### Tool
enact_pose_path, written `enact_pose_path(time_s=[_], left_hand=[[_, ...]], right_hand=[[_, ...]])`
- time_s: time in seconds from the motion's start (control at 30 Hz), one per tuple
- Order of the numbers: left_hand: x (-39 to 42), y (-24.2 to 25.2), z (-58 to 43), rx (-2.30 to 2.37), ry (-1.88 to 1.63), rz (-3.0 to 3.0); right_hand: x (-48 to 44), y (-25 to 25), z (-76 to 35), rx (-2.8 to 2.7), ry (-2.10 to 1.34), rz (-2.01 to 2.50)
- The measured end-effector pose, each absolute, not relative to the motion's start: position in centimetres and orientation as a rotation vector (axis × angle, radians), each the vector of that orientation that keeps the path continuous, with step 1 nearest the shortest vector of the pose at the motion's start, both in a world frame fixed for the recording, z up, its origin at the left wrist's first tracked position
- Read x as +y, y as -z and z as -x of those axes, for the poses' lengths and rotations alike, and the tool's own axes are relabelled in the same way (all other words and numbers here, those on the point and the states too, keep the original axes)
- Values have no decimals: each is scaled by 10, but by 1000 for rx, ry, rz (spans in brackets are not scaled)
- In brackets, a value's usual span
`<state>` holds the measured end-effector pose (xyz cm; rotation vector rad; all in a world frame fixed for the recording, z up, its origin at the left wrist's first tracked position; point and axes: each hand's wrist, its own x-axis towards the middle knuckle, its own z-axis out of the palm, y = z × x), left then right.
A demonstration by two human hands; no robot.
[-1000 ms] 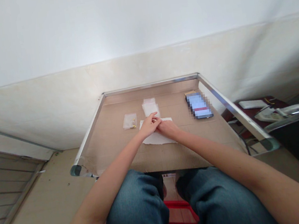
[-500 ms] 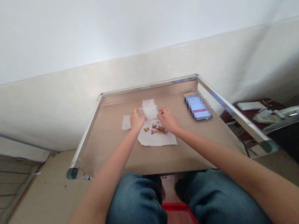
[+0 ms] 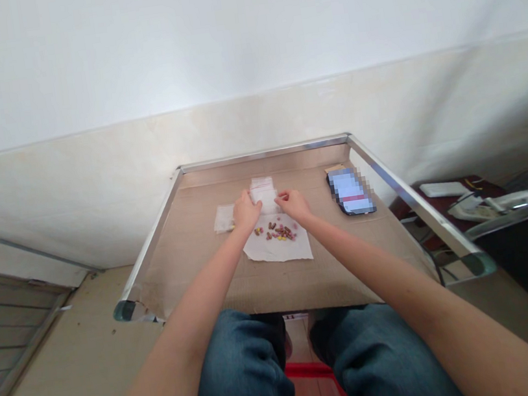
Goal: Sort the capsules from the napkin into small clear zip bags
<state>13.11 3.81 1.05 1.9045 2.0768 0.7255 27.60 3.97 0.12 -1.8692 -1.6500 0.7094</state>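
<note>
My left hand (image 3: pixel 247 212) and my right hand (image 3: pixel 293 204) pinch opposite edges of a small clear plastic bag (image 3: pixel 263 194), which has a red marking at its top. A second clear bag (image 3: pixel 224 219) lies flat beside my left hand, touching its outer edge. Near my wrists, a white paper sheet (image 3: pixel 278 247) lies on the table, with several small coloured capsules (image 3: pixel 274 231) scattered on it. Neither hand touches the capsules.
The table has a cardboard top (image 3: pixel 277 288) inside a shiny metal frame (image 3: pixel 262 153). A phone (image 3: pixel 350 191) with a pixelated screen lies at its right. A tiled wall stands behind. Dark furniture with white items (image 3: pixel 461 203) stands to the right.
My hands have parted and moved forward from the paper sheet onto the clear bag, uncovering the capsules. The view has shifted only slightly.
</note>
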Motion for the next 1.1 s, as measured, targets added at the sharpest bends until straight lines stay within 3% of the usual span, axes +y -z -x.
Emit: enact_pose_path(time_s=[0.53,0.8,0.93,1.1], left_hand=[[45,-9,-142,2053,-700,-1909],[40,-17,-143,2006,-948,-2309],[39,-12,-142,1815,-633,-2756],[52,5,-139,1666,-332,-2883]], right_hand=[[53,11,-274,-1443,-816,1705],[74,13,-274,-1401,-731,1647],[79,16,-270,-1410,-702,1653],[78,21,-267,-1500,-612,1655]])
